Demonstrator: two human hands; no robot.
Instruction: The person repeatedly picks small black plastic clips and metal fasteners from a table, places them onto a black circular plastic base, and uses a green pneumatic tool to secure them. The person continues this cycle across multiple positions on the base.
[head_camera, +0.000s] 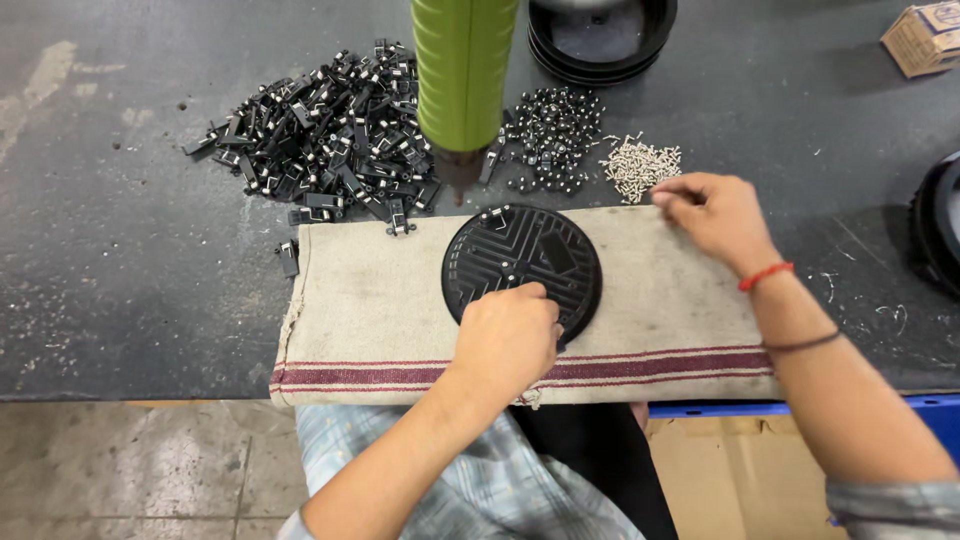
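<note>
My left hand (508, 335) rests on the near edge of the round black ribbed disc (522, 268), fingers curled down onto it; whether they pinch any small part I cannot tell. The disc lies flat on a beige cloth with dark red stripes (380, 320), roughly at the cloth's middle, and the cloth is spread on the dark worktop (120, 260) along its near edge.

My right hand (715, 212) is at the far right part of the cloth, fingertips drawn together and pointing towards the small heap of pale screws (640, 165) just beyond the cloth edge. The fingers are nearly closed; if a screw is between them, it is too small to make out. A red band and a dark band sit on that wrist.

Beyond the cloth, a large pile of black clip-like parts (320, 140) lies to the left, and a smaller pile of dark metal-tipped parts (550, 135) lies beside the screws. A green cylindrical tool (463, 70) hangs upright over the far edge of the disc. Stacked black round housings (600, 40) stand at the far side, with a small cardboard box (925, 38) at the far right corner
</note>
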